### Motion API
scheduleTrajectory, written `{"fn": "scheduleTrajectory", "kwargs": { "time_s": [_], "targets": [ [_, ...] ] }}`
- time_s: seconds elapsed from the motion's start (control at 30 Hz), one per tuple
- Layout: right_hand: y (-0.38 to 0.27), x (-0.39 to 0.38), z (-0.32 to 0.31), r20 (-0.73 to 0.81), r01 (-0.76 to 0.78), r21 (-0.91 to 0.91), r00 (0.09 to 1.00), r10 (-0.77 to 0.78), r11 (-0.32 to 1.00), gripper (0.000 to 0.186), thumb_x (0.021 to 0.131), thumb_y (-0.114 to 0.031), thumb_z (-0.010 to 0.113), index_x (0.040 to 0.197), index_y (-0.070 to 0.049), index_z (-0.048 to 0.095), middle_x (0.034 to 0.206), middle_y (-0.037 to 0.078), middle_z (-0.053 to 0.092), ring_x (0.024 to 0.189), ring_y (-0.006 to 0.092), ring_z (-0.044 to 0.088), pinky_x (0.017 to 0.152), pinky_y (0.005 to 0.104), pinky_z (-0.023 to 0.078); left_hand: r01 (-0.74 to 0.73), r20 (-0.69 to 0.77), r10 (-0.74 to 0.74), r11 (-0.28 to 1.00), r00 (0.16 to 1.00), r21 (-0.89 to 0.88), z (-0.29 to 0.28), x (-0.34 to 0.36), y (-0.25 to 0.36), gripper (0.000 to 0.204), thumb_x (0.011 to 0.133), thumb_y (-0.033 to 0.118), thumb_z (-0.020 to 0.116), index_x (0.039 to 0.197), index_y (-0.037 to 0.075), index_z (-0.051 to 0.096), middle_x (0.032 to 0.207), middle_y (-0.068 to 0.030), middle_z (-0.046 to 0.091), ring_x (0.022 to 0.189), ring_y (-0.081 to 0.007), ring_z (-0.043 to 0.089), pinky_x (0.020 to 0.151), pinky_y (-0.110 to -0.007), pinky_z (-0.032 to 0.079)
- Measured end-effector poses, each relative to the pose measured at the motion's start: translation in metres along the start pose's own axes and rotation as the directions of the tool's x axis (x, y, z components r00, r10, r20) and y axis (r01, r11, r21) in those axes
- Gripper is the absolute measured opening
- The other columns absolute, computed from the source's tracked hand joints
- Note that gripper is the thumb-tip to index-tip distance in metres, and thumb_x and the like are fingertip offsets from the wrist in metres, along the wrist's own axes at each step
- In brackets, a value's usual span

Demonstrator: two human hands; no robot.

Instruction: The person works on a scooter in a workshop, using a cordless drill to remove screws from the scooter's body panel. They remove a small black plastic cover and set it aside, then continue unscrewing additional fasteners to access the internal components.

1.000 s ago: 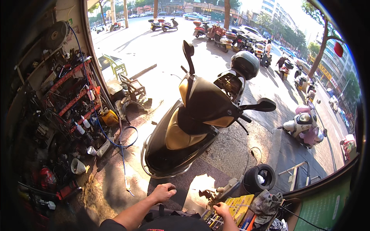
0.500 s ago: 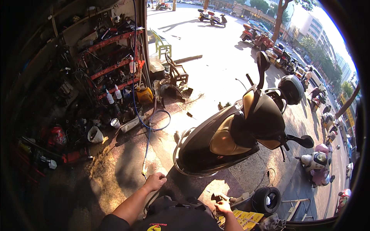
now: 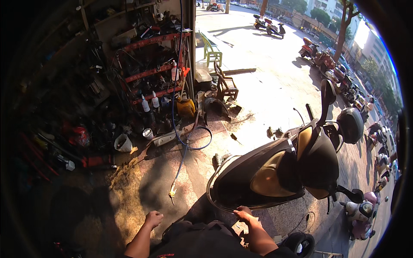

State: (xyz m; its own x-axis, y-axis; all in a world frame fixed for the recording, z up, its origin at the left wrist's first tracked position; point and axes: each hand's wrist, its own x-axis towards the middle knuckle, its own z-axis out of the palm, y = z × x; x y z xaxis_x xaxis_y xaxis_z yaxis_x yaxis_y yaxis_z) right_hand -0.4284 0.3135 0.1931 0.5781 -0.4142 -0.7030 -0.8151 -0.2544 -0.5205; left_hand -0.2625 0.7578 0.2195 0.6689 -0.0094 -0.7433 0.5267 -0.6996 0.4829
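My left hand (image 3: 153,219) is closed in a loose fist in front of me, and I make out nothing in it. A blue air hose (image 3: 180,165) hangs down, loops on the ground and ends in a yellow-tipped nozzle (image 3: 172,192), beyond that hand and apart from it. My right hand (image 3: 243,213) has its fingers curled, with nothing visible in them. It is close to the lower front of a black scooter (image 3: 241,180) with tan panels, which stands ahead to the right; I cannot tell if they touch.
Red shelving (image 3: 150,73) crammed with tools and bottles fills the left. A white bucket (image 3: 123,143) and a yellow jug (image 3: 186,107) stand below. A wooden chair (image 3: 226,88) and a green chair (image 3: 211,51) are beyond. A black tyre (image 3: 300,244) lies at the lower right.
My view has turned left, so the scene sits further right. My right hand has left the spot by the yellow board and moved up toward the scooter. My left hand is now farther from the nozzle.
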Motion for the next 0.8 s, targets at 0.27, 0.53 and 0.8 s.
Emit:
{"fn": "scheduleTrajectory", "kwargs": {
  "time_s": [0.27,0.53,0.8],
  "targets": [
    [-0.031,0.05,-0.017,0.021,0.016,-0.145,1.0,-0.013,0.989,0.048,0.078,-0.033,0.074,0.112,0.0,0.066,0.1,0.017,0.071,0.09,0.0261,0.069,0.081,0.0345,0.055,0.054,-0.073,-0.071,0.975,0.995,-0.216,-0.008,0.007,0.011,0.027,0.087,0.023,0.065,0.1,-0.001,0.065,0.078,-0.0083,0.066,0.063,-0.0156,0.062,0.051,-0.03,0.049],
    [-0.068,0.079,0.004,0.023,-0.017,-0.256,0.999,0.023,0.966,0.049,0.077,-0.034,0.072,0.112,0.0,0.066,0.101,0.018,0.07,0.089,0.0271,0.069,0.082,0.0344,0.054,0.151,0.04,-0.146,0.974,0.988,-0.167,-0.047,0.072,0.022,0.025,0.091,0.022,0.062,0.103,0.0,0.064,0.082,-0.0105,0.066,0.066,-0.018,0.062,0.055,-0.032,0.051],
    [-0.148,0.089,0.04,0.03,-0.006,-0.192,0.999,0.012,0.981,0.05,0.078,-0.035,0.071,0.114,-0.001,0.066,0.106,0.02,0.069,0.1,0.03,0.067,0.088,0.035,0.051,0.09,-0.063,-0.1,0.985,0.993,-0.144,-0.157,0.138,0.089,0.025,0.091,0.023,0.061,0.105,0.003,0.064,0.088,-0.01,0.066,0.073,-0.0179,0.064,0.062,-0.034,0.052]
  ]
}}
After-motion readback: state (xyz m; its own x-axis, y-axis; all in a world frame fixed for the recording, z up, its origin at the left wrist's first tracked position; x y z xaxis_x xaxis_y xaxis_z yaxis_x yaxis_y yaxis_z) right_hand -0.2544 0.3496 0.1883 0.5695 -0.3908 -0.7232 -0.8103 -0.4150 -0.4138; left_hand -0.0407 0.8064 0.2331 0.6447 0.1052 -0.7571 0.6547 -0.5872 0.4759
